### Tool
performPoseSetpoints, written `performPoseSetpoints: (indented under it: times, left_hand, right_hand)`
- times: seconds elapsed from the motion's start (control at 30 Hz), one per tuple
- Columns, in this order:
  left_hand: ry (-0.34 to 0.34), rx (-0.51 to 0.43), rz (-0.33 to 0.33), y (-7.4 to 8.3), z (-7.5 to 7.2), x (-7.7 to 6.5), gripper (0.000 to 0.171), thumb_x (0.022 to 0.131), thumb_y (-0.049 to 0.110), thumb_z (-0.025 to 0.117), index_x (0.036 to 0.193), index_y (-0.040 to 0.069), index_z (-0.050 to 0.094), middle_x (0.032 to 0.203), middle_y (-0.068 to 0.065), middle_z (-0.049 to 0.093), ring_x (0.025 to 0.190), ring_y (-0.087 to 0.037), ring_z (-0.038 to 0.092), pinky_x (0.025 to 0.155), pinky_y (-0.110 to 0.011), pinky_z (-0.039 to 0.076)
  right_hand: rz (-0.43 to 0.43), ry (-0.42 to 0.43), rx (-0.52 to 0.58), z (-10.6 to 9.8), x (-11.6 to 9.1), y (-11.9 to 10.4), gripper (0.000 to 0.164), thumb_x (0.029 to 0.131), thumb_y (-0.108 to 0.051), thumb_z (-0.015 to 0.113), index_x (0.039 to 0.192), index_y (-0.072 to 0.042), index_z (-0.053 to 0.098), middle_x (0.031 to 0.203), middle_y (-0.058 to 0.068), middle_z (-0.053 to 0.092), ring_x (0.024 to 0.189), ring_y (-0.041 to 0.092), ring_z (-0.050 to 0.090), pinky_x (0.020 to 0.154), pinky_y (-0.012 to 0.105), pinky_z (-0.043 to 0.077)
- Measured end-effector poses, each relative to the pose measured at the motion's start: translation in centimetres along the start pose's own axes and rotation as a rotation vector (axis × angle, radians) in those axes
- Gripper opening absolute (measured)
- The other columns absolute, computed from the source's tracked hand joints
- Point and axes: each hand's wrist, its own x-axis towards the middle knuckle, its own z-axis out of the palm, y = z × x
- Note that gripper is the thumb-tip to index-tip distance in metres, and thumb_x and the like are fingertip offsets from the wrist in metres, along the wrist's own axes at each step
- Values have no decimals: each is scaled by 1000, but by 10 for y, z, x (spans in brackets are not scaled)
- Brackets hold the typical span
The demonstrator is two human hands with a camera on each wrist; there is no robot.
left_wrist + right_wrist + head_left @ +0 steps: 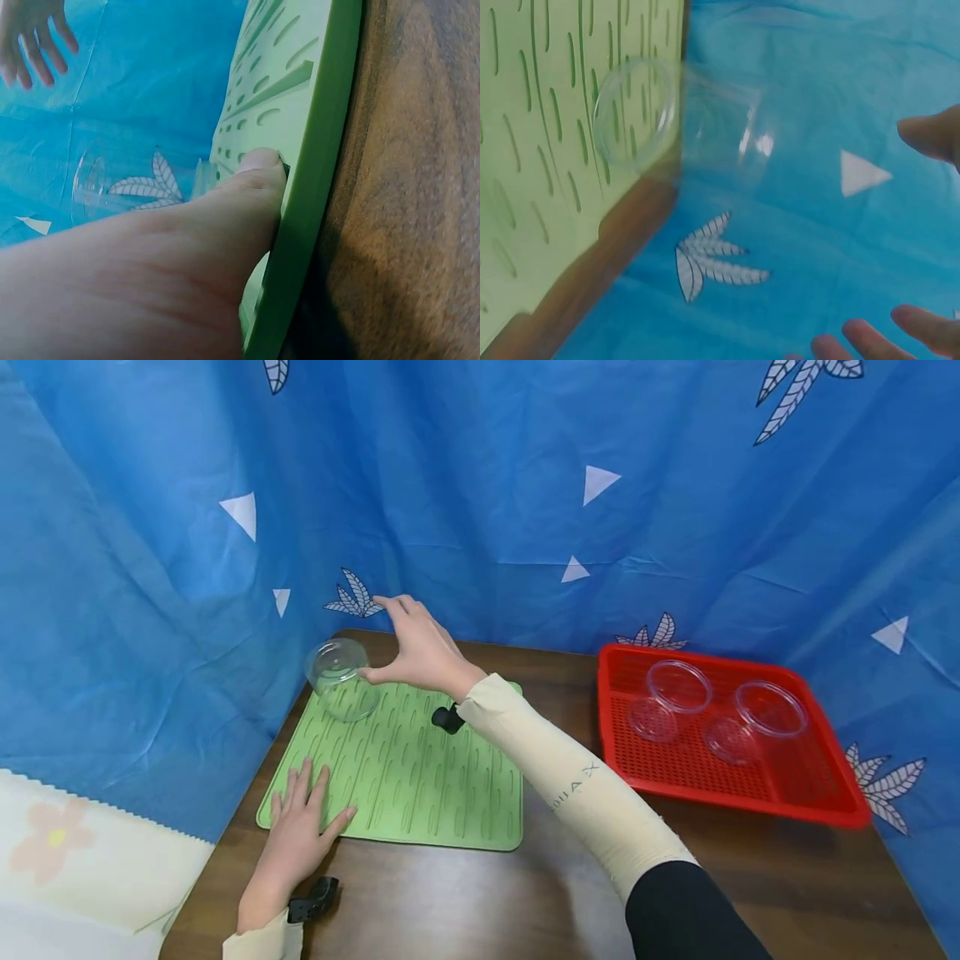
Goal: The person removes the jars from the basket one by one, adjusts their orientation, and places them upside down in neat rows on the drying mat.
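A clear plastic cup point(341, 683) stands upside down at the far left corner of the green ribbed mat point(420, 802). My right hand point(423, 647) hovers just right of the cup, thumb and fingers spread apart with nothing between them. In the right wrist view a gap shows between the cup point(712, 124) and the fingertips point(862, 341). My left hand point(298, 835) lies with straight fingers on the mat's front left corner. Its thumb point(255, 176) presses at the mat's edge in the left wrist view.
A red perforated basket point(738, 810) sits on the right of the brown wooden table point(450, 902). Two clear cups, one on the left point(678, 687) and one on the right point(771, 708), stand in it. A blue patterned curtain point(480, 510) hangs close behind the table.
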Motion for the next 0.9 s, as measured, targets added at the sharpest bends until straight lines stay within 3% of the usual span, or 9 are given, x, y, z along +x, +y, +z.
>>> performPoseSetpoints:
  times: [0.2, 0.47, 0.9]
  left_hand:
    - [12, -8, 2, -7, 0, 3, 87, 108, 36, 71, 164, -16, 29, 173, -42, 7, 157, -66, 2, 121, -83, 1]
    - [0, 10, -17, -16, -4, 9, 88, 109, 39, 69, 163, -17, 29, 173, -43, 5, 157, -66, 0, 120, -85, 1]
    - [-10, 27, -32, -33, -5, 14, 89, 110, 42, 67, 162, -18, 28, 171, -45, 5, 156, -68, -1, 118, -87, -1]
  right_hand:
    - [52, 124, 71, -25, -21, 20, 111, 86, -57, 90, 172, -16, 34, 165, 4, 45, 151, 23, 44, 119, 44, 45]
    - [67, 359, 195, -59, -44, 52, 98, 88, -48, 91, 165, -8, 46, 154, 7, 57, 141, 25, 54, 114, 41, 48]
    - [209, 527, 248, -90, -93, 106, 91, 88, -42, 93, 161, -7, 51, 153, 9, 58, 139, 27, 55, 112, 45, 52]
